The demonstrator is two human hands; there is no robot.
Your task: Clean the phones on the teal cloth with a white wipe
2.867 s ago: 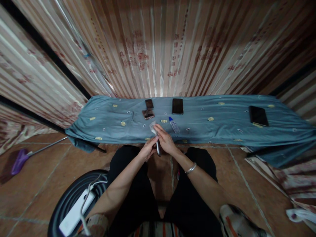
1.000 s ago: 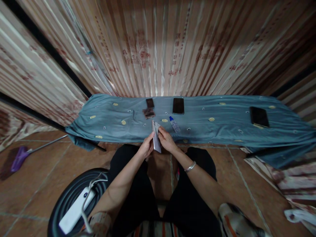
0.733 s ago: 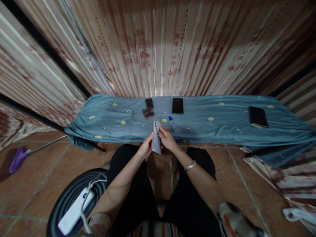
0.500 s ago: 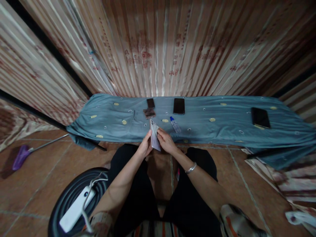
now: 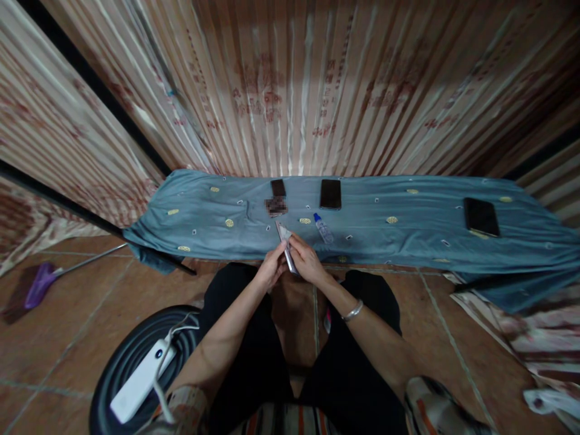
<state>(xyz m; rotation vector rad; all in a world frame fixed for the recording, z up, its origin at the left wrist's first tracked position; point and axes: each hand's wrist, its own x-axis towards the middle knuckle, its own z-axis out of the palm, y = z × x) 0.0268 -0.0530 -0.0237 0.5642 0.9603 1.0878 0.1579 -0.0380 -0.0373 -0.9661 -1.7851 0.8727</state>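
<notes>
Pale phone [image 5: 291, 262] in both hands, above the table's [image 5: 208, 238] near edge; top end points between 11 and 12 o'clock.

Left hand [image 5: 270, 267] is closed round the phone's 9 o'clock edge, presumably to steady it; right hand [image 5: 306, 258] pinches a whitish cloth or tissue [image 5: 284, 233] against it from 3 o'clock, its far face hidden. Phone is tilted nearly edge-on, likely so the right fingers can bear on the broad side. Blue-capped bottle [image 5: 324, 229] lies at 2 o'clock, probably for easy reach; black phone [image 5: 330, 194] at 1 o'clock, well clear.

Seemingly a home: patterned curtains [image 5: 299, 90], printed teal cloth [image 5: 421, 229], purple broom [image 5: 41, 285], tiled floor [image 5: 421, 326].
</notes>
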